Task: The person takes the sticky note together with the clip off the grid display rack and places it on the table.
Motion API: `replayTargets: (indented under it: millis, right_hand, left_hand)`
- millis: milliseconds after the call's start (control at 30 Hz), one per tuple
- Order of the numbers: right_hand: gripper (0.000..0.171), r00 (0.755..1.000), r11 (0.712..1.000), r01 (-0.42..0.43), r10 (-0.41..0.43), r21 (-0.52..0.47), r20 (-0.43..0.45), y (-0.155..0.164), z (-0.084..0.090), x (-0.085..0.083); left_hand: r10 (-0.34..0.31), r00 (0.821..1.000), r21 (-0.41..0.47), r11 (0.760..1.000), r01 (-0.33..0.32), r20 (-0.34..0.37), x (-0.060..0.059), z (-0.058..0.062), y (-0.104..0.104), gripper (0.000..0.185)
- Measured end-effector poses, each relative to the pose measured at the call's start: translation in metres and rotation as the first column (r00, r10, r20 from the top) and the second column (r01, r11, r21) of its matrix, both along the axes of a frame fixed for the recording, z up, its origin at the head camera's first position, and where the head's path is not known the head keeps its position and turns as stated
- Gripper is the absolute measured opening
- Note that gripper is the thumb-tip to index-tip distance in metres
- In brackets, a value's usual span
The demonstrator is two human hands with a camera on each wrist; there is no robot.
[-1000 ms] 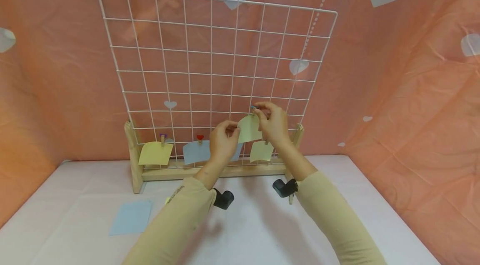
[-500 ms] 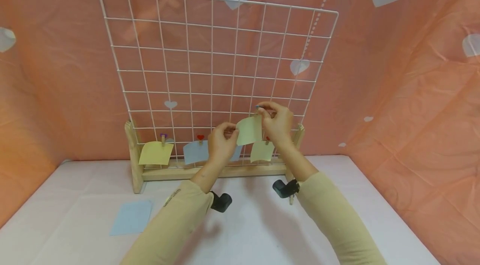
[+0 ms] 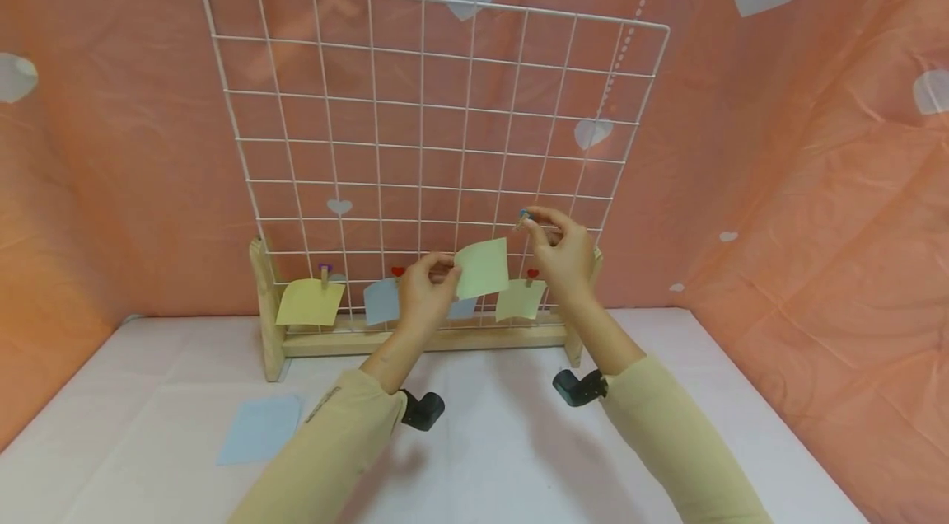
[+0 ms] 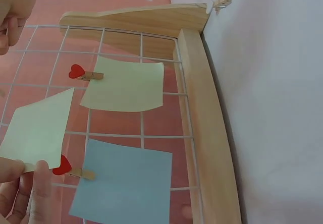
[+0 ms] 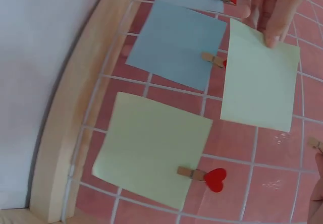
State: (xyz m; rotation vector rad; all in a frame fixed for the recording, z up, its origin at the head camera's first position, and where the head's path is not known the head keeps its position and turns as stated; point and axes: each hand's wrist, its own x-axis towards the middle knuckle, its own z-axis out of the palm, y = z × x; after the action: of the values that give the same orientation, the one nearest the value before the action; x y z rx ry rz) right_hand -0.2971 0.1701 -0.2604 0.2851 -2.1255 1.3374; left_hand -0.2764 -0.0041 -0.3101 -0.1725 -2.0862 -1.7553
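The left hand (image 3: 428, 291) pinches a green note (image 3: 483, 269) by its edge, likely keeping it flat; the right hand (image 3: 565, 259) pinches a clothespin (image 3: 522, 220), its tip left free.

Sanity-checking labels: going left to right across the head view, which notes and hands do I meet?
Loose blue paper, clipped yellow note, left hand, held pale green note, right hand.

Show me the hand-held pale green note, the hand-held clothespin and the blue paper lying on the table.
Pale green note (image 5: 261, 80): right wrist view, middle of its face.
Clothespin (image 5: 315, 144): right wrist view, its visible wooden end.
Blue paper (image 3: 259, 429): head view, middle of its upper surface.
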Motion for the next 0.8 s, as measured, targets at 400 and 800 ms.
replayTargets:
  millis: [400,800]
  right_hand:
    - [0.019,0.998,0.997,-0.060,0.059,-0.042,-0.023,0.014,-0.017,0.004]
    - [0.020,0.993,0.998,-0.066,0.067,-0.016,0.101,0.030,-0.032,0.012]
  left_hand:
    - [-0.033,0.998,-0.026,0.999,0.035,0.047,0.004,-0.011,-0.011,0.015]
    - [-0.059,0.994,-0.079,0.995,0.066,0.090,0.010,-0.022,-0.020,0.016]
